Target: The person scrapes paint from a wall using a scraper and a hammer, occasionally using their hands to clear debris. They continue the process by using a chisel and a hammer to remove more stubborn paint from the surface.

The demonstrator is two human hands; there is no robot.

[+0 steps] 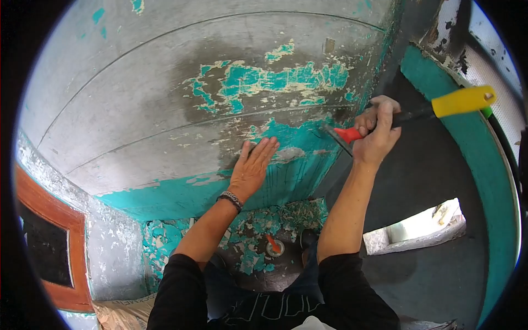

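Note:
My right hand (378, 129) is closed round the long handle of a paint scraper (452, 104), which has a yellow grip end, a black shaft and a red neck. Its metal blade (336, 138) is at the wall, close to the right corner; whether it touches cannot be made out. Flat against the wall (148, 93) lies my left hand (254, 168), fingers stretched, wearing a dark bracelet on the wrist. Turquoise paint (291, 135) still covers the patch between both hands. Higher up, a ragged turquoise patch (269, 78) with pale edges sits in a damp, dark area of bare grey.
Paint flakes (253, 225) litter the floor at the wall's foot. A small round can (275, 248) with an orange-red handle stands between my feet. At left is a brown wooden frame (80, 247). A dark wall with an opening (415, 231) lies right. A brown bag (125, 313) rests lower left.

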